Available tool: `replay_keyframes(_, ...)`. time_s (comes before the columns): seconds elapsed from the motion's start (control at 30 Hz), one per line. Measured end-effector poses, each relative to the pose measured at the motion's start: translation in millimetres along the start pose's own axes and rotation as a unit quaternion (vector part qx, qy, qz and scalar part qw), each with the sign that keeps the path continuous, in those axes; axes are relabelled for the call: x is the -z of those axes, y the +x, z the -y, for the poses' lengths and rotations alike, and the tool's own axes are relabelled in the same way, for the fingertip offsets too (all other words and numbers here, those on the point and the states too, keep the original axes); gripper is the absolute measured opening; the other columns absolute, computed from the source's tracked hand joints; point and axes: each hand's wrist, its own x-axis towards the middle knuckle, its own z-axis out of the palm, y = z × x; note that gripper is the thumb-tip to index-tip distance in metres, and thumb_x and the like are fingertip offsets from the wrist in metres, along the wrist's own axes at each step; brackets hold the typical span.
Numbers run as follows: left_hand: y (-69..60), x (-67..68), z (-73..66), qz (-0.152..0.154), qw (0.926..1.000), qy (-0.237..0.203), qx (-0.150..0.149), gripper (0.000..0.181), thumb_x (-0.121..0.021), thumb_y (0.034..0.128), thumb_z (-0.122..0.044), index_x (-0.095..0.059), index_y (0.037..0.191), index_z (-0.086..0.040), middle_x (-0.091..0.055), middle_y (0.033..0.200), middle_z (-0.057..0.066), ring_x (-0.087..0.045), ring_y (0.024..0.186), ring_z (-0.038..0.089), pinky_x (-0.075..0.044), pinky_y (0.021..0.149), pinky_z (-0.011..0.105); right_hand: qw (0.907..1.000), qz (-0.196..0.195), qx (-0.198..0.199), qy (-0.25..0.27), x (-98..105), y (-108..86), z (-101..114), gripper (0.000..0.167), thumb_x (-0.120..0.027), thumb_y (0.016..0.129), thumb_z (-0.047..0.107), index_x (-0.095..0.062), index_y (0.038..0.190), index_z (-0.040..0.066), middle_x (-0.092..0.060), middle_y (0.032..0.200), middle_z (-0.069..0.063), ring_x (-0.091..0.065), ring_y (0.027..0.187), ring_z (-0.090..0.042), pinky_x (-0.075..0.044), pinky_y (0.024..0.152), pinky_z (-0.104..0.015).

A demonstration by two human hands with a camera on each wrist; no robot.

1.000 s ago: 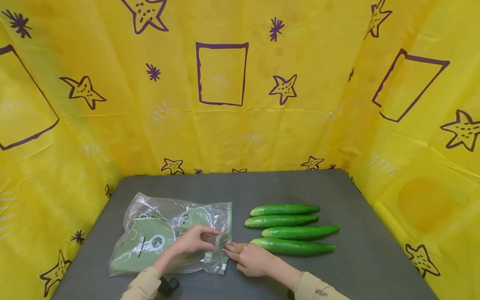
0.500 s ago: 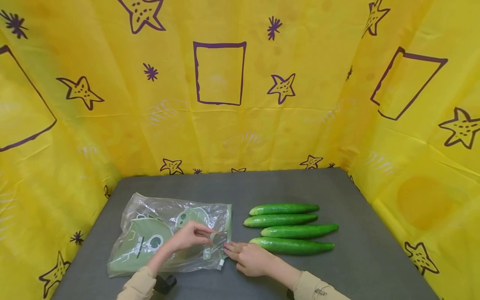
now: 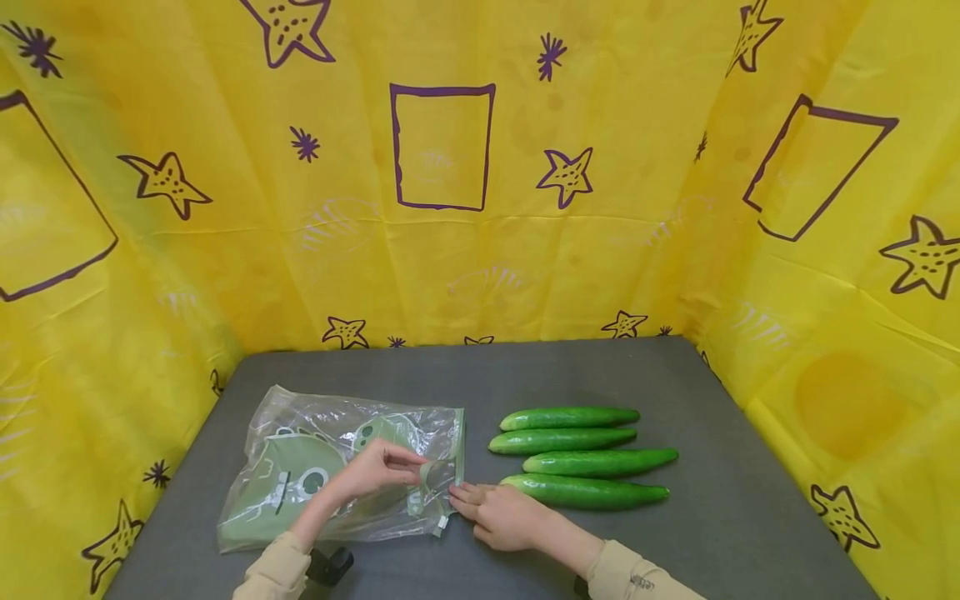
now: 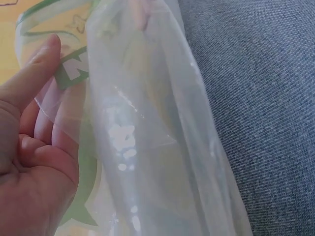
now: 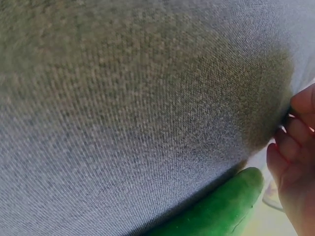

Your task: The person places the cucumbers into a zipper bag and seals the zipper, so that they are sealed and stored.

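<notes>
A clear zip bag with green cartoon prints lies flat on the grey table. My left hand pinches the upper layer of the bag near its opening and holds it raised; in the left wrist view the thumb and fingers of the left hand are at the film. The fingertips of my right hand touch the bag's lower right edge, beside the slider. Several cucumbers lie in a stack of rows to the right, the nearest cucumber just above the right hand and also in the right wrist view.
The grey table extends around the bag and cucumbers. A yellow curtain with drawn stars and frames stands behind the table and at both sides. A dark strap piece shows by the left sleeve.
My left hand has moved a little to the left, drawing the bag's upper layer back from the edge. The right hand and the cucumbers have stayed in place.
</notes>
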Motion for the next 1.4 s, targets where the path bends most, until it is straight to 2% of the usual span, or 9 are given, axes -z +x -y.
replay_keyframes(0.33,-0.9,6.7,2.3,0.003,0.9998,-0.013,0.018,0.029,-0.067,0.0869,-0.011,-0.067,0.109,0.008,-0.070,0.102,0.022,-0.069,0.084,0.004,-0.056,0.075,0.022,1.0000,0.002,0.001,0.000,1.7,1.9,-4.8,0.045,-0.054,0.093,0.026,-0.052,0.137,0.018,-0.050,0.142,0.004,-0.052,0.126,-0.011,-0.052,0.090,-0.025)
replay_keyframes(0.5,-2.3,8.0,4.0,-0.007,0.9993,-0.019,0.031,0.029,-0.066,0.0877,-0.012,-0.067,0.109,0.007,-0.072,0.101,0.018,-0.069,0.084,0.007,-0.056,0.076,0.023,0.9999,0.003,-0.002,0.013,1.6,2.2,-5.0,0.045,-0.055,0.093,0.025,-0.052,0.137,0.019,-0.050,0.142,0.005,-0.052,0.126,-0.010,-0.053,0.087,-0.025)
replay_keyframes(0.77,-3.1,8.0,3.6,-0.020,0.9981,-0.038,0.043,0.029,-0.066,0.0870,-0.009,-0.065,0.109,0.010,-0.069,0.103,0.025,-0.069,0.084,0.007,-0.056,0.077,0.023,0.9999,0.002,-0.003,0.014,1.1,2.7,-4.9,0.045,-0.055,0.092,0.025,-0.052,0.137,0.019,-0.050,0.142,0.005,-0.052,0.126,-0.009,-0.053,0.086,-0.025)
replay_keyframes(0.93,-2.4,6.5,4.3,-0.035,0.9980,-0.030,0.045,0.029,-0.067,0.0863,-0.011,-0.066,0.109,0.009,-0.070,0.103,0.022,-0.069,0.083,0.006,-0.056,0.078,0.023,0.9998,0.000,-0.007,0.016,2.4,3.5,-4.5,0.044,-0.055,0.092,0.025,-0.053,0.136,0.018,-0.051,0.141,0.005,-0.053,0.125,-0.010,-0.054,0.085,-0.026)
replay_keyframes(1.1,-1.8,2.9,5.9,-0.057,0.9971,-0.027,0.043,0.032,-0.070,0.0842,-0.012,-0.065,0.108,0.008,-0.069,0.105,0.024,-0.068,0.085,0.003,-0.056,0.078,0.021,0.9986,-0.002,-0.024,0.048,5.5,5.5,-3.5,0.043,-0.056,0.091,0.023,-0.055,0.134,0.020,-0.054,0.139,0.005,-0.058,0.119,-0.012,-0.055,0.082,-0.028)
replay_keyframes(1.27,-1.0,-1.0,8.4,-0.076,0.9960,-0.028,0.036,0.034,-0.070,0.0838,-0.010,-0.064,0.109,0.011,-0.067,0.107,0.027,-0.068,0.089,0.002,-0.056,0.079,0.024,0.9947,0.000,-0.047,0.092,7.3,6.8,-5.1,0.042,-0.054,0.090,0.020,-0.056,0.132,0.020,-0.055,0.137,0.006,-0.058,0.119,-0.011,-0.054,0.086,-0.028)
replay_keyframes(1.4,-1.4,-2.8,8.4,-0.085,0.9950,-0.035,0.039,0.034,-0.070,0.0841,-0.009,-0.063,0.110,0.011,-0.067,0.108,0.027,-0.068,0.090,0.002,-0.056,0.079,0.024,0.9930,-0.006,-0.050,0.107,8.1,7.9,-5.7,0.041,-0.053,0.090,0.018,-0.057,0.131,0.019,-0.057,0.135,0.005,-0.057,0.119,-0.010,-0.053,0.088,-0.028)
